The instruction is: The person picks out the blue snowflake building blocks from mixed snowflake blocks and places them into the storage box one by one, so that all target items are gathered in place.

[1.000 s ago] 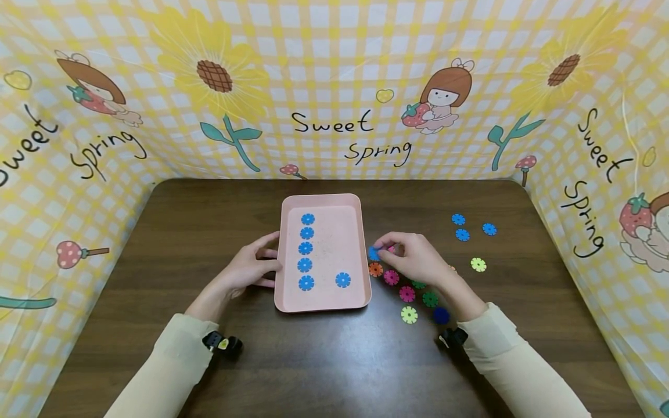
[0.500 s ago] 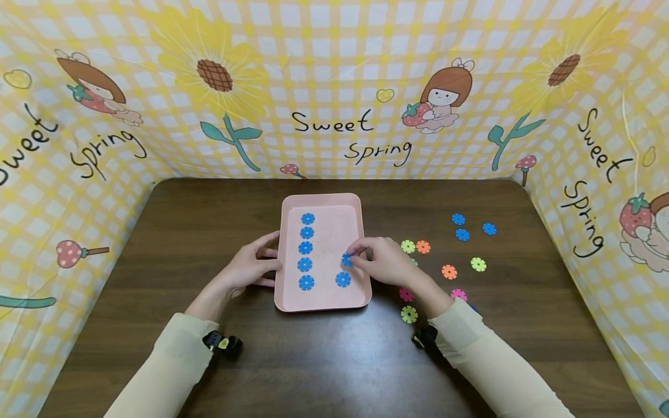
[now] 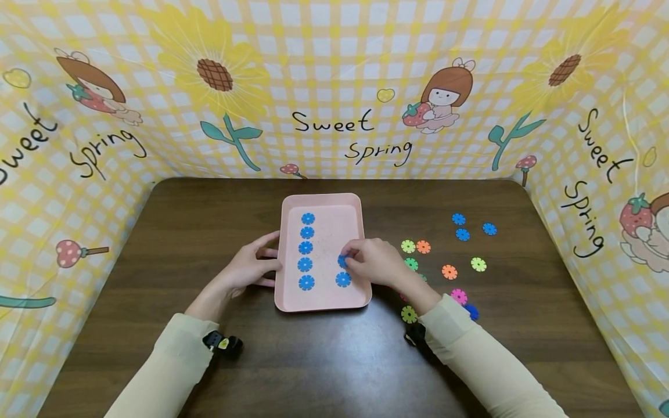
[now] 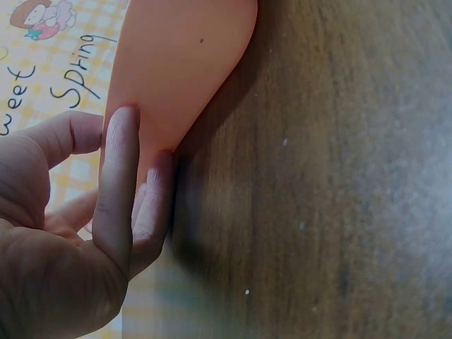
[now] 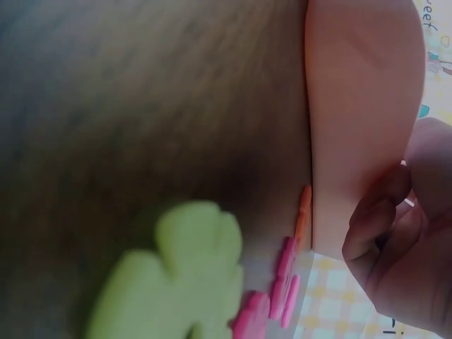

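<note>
A pink tray (image 3: 324,302) lies on the table, with a column of blue snowflake discs (image 3: 305,248) down its left side. My right hand (image 3: 378,262) reaches over the tray's right rim and pinches a blue snowflake disc (image 3: 342,261) between thumb and fingers. Just in front of that piece, another blue disc (image 3: 343,280) lies flat in the tray. At the tray's left wall, my left hand (image 3: 248,268) rests its fingertips on the outside. The left wrist view shows its extended fingers (image 4: 120,169) against that wall. In the right wrist view the pinched disc is hidden behind the wall.
Right of the tray lie loose discs: yellow-green (image 3: 408,247), orange (image 3: 449,271), pink (image 3: 459,296) and dark blue (image 3: 471,312). Farther back are three blue discs (image 3: 462,234). My right forearm covers part of this group. A checked cloth (image 3: 334,75) encloses the table's back and sides.
My right hand has carried the blue disc from beside the tray leftward over its rim, and down behind the front right disc. The left hand has kept its place.
</note>
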Demonstrator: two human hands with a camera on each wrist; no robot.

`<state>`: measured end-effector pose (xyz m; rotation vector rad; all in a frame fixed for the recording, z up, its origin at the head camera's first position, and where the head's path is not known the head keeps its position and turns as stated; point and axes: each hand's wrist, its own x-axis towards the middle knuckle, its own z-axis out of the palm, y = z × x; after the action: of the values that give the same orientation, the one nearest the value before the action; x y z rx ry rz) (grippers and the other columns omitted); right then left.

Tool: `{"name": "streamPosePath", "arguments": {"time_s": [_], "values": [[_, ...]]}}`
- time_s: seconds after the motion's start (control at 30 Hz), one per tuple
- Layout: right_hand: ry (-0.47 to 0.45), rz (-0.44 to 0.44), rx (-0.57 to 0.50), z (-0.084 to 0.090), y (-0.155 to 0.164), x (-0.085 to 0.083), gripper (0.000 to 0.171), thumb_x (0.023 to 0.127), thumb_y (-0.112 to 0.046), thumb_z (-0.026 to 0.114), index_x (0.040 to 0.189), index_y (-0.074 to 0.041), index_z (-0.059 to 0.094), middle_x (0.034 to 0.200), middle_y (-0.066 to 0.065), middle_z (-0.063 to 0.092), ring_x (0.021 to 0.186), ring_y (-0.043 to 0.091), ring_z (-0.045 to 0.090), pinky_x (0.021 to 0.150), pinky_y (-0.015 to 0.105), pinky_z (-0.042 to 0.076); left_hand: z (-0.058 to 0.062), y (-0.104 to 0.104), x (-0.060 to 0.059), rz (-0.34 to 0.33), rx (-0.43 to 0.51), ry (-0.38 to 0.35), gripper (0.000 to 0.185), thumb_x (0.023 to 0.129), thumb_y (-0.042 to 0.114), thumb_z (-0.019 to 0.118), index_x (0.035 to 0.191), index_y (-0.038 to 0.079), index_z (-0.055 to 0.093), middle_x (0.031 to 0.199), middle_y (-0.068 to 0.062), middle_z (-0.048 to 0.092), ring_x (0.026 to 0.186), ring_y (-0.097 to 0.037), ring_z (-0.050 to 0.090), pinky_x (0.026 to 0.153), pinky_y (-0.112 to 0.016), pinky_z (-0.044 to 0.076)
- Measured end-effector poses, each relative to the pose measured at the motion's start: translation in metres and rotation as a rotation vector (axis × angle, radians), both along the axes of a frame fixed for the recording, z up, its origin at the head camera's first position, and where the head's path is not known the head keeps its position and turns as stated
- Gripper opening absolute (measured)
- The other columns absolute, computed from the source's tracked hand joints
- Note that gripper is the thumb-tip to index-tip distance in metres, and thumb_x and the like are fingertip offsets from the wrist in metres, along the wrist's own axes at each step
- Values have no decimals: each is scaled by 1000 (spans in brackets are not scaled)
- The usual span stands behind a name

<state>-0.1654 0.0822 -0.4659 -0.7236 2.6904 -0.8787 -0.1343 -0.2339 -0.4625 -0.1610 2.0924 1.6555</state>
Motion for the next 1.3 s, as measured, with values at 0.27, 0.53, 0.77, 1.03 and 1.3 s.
{"name": "streamPosePath", "arguments": {"time_s": [0.27, 0.53, 0.77, 1.03, 1.3], "values": [[49, 17, 58, -2, -2, -2, 10, 98, -27, 73, 105, -23, 78, 87, -11, 71, 75, 8, 62, 65, 29, 54, 0, 0, 0, 0, -1, 0, 85, 94, 3, 68, 166, 23, 27, 138, -28, 47, 98, -31, 70, 76, -47, 64], [91, 24, 102, 5, -1, 2, 17, 97, -27, 74, 111, -19, 79, 94, -7, 74, 75, 8, 62, 63, 26, 54, -1, 0, 1, 4, 1, 0, 85, 94, 2, 67, 166, 23, 28, 138, -28, 46, 97, -31, 70, 75, -47, 64], [116, 23, 58, 19, 3, 5, 19, 98, -23, 71, 113, -15, 79, 93, -1, 74, 66, 11, 58, 55, 26, 50, 0, 0, 1, -2, -1, 4, 85, 94, 3, 67, 166, 23, 27, 137, -28, 47, 97, -30, 70, 75, -47, 64], [163, 6, -36, 32, 26, 1, 20, 100, -23, 69, 116, -14, 78, 105, -3, 73, 86, 18, 67, 71, 35, 56, 0, 0, 1, 2, 1, 4, 84, 94, 2, 67, 166, 23, 28, 138, -28, 47, 97, -30, 70, 75, -47, 64], [102, -112, -80, 41, 70, -7, 22, 100, -26, 69, 118, -15, 76, 112, -1, 73, 47, 14, 44, 54, 35, 47, 1, 2, 2, -7, 13, 11, 86, 92, 0, 67, 166, 20, 27, 139, -30, 46, 97, -31, 70, 76, -46, 64]]}}
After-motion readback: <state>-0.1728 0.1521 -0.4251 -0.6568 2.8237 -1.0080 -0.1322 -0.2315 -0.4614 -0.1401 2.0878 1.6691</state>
